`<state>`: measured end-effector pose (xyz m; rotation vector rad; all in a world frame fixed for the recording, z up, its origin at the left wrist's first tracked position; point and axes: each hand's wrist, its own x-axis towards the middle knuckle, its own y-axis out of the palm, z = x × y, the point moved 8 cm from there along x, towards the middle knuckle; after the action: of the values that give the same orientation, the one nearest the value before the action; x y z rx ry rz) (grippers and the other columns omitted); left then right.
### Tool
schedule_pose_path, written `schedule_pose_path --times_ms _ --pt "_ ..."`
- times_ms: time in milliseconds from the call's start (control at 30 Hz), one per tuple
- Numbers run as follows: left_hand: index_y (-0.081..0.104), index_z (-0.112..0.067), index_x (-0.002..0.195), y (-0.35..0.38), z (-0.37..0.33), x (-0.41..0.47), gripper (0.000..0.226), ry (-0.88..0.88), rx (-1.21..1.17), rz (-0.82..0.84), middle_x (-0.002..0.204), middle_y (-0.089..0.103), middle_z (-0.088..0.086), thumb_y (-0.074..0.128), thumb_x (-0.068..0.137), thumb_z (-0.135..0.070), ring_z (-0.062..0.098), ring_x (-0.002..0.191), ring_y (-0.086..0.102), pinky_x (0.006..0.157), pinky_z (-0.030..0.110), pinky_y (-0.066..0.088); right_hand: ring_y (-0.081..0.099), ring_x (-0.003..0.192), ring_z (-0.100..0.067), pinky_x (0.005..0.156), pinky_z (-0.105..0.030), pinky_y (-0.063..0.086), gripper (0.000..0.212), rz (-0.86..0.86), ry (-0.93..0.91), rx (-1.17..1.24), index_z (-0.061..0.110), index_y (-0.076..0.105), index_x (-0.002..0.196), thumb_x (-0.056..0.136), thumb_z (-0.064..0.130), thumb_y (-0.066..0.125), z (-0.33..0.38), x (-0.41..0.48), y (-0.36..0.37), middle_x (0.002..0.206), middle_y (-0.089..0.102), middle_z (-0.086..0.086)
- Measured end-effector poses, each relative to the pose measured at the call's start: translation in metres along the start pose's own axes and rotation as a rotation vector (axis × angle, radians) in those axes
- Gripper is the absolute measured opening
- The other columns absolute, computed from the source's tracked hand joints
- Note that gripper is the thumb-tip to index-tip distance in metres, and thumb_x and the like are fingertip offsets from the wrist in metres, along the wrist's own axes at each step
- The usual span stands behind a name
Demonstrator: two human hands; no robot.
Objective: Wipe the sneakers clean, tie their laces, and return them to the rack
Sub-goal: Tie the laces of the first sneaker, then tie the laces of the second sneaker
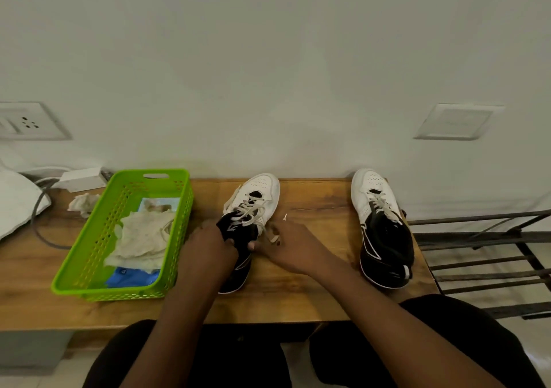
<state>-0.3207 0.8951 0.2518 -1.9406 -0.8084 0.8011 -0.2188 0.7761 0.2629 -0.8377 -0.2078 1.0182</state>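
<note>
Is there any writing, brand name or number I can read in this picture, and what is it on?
No text can be read here.
On the blue packet in the green basket: a small white mark, too blurred to read.
On the pale packet under the cloth: a printed picture, no legible words.
On the tongue of the middle sneaker: a white logo shape, not readable.

On the counter [313,268]: basket [119,293] (cloths [140,238] inside) at nine o'clock, sneaker [259,190] central, second sneaker [381,232] at two; rack [483,253] off-counter at three.
</note>
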Motion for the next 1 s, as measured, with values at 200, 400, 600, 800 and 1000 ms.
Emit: schedule_pose_path --times_ms 200,400,600,800,1000 --pt "0.073 -0.013 0.09 0.0 -0.01 0.015 0.016 0.034 -0.09 0.067 0.078 0.071 0.007 0.073 0.077 -0.022 0.024 0.075 0.068 0.055 0.025 0.044 0.064 0.098 -0.011 0.08 -0.027 0.054 0.035 0.03 0.087 0.181 0.03 0.063 0.117 0.084 0.042 0.068 -0.018 0.008 0.01 0.113 0.069 0.007" --pt "0.071 -0.019 0.109 0.046 -0.044 -0.038 0.028 0.117 -0.288 0.196 0.091 0.069 -0.003 0.073 0.083 -0.03 0.011 0.08 0.063 0.053 0.016 0.037 0.065 0.088 -0.013 0.074 -0.028 0.056 0.038 0.004 0.17 -0.115 0.017 0.063 0.109 0.074 0.027 0.073 -0.053 -0.017 -0.037 0.099 0.068 0.0" --pt "0.05 -0.026 0.137 0.066 -0.056 -0.043 0.065 0.111 -0.437 0.209 0.121 0.055 0.002 0.077 0.078 -0.033 0.014 0.1 0.058 0.076 0.024 0.045 0.061 0.1 -0.012 0.077 -0.021 0.052 0.057 0.106 0.249 -0.194 0.017 0.056 0.121 0.072 0.028 0.082 -0.068 -0.033 -0.05 0.115 0.065 0.002" --pt "0.065 -0.018 0.119 0.081 -0.053 -0.04 0.037 -0.16 -1.05 0.481 0.112 0.069 0.005 0.076 0.084 -0.011 0.014 0.085 0.067 0.068 0.03 0.049 0.058 0.1 -0.009 0.075 -0.019 0.051 0.05 0.061 0.281 0.06 0.02 0.051 0.129 0.084 0.018 0.071 -0.073 -0.03 -0.078 0.121 0.061 0.002" --pt "0.075 -0.011 0.093 0.081 -0.053 -0.032 0.031 -0.237 -1.075 0.401 0.075 0.07 -0.002 0.072 0.088 -0.041 0.01 0.062 0.06 0.056 0.026 0.043 0.067 0.102 -0.028 0.087 -0.045 0.057 0.056 0.139 0.351 0.189 0.012 0.049 0.133 0.081 0.006 0.067 -0.075 -0.022 -0.06 0.111 0.067 -0.009"
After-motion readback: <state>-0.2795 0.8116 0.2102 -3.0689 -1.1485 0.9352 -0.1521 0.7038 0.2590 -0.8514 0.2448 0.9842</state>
